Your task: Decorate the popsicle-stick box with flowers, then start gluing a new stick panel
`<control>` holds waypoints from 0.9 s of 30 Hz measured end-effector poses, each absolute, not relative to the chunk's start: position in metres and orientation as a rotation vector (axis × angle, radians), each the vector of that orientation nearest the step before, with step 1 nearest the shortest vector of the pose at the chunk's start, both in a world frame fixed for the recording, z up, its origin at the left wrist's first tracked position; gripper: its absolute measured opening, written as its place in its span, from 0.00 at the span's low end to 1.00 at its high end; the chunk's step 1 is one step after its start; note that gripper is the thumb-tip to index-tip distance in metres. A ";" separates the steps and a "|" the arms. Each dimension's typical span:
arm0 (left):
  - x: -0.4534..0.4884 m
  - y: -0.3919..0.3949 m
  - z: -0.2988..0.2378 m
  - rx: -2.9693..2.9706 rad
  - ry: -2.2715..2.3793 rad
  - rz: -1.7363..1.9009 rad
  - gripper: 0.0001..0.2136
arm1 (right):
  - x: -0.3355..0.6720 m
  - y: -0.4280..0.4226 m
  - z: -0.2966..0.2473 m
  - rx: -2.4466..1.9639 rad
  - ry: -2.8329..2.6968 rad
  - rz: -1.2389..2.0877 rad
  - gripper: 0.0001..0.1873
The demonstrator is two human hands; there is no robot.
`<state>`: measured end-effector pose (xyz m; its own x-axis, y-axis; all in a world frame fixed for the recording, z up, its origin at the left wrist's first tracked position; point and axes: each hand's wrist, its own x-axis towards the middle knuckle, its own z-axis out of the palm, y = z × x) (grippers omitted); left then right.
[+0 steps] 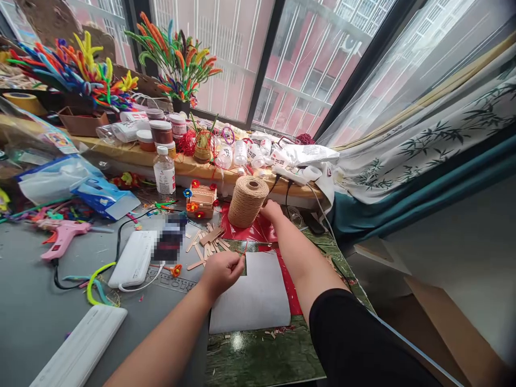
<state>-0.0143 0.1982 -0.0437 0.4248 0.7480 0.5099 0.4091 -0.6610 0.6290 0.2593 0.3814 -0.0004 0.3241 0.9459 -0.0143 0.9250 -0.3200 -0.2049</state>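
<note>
My left hand point(223, 271) is closed in a pinch above the left edge of a white sheet point(258, 301). Whatever sits between its fingertips is too small to make out. My right hand point(272, 211) reaches to the right side of a large spool of brown twine point(248, 203), its fingers mostly hidden. Whether it grips or only touches the spool, I cannot tell. Under the spool lies a shiny red sheet point(229, 231). Several wooden craft sticks point(207, 244) are scattered left of it, beside a small stick box point(201, 200) decorated with coloured flowers.
A pink glue gun point(66, 235), a white power bank point(134, 258) and a long white case point(80, 349) lie on the grey table at left. A clear bottle point(164, 172) stands behind. Jars, pipe-cleaner bunches point(183, 64) and a power strip point(289, 175) line the sill.
</note>
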 end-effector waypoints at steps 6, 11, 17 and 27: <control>-0.016 0.202 -0.045 2.290 0.984 1.072 0.20 | 0.260 0.391 -0.001 -2.469 -1.691 0.212 0.39; -0.016 0.205 -0.043 2.262 0.973 1.071 0.20 | 0.276 0.387 0.015 -2.501 -1.642 0.170 0.48; -0.014 0.201 -0.038 2.254 0.971 1.108 0.21 | 0.278 0.356 0.035 -2.510 -1.740 0.116 0.47; -0.018 0.198 -0.039 1.870 0.923 1.142 0.21 | 0.245 0.219 0.069 -2.147 -1.970 -0.232 0.33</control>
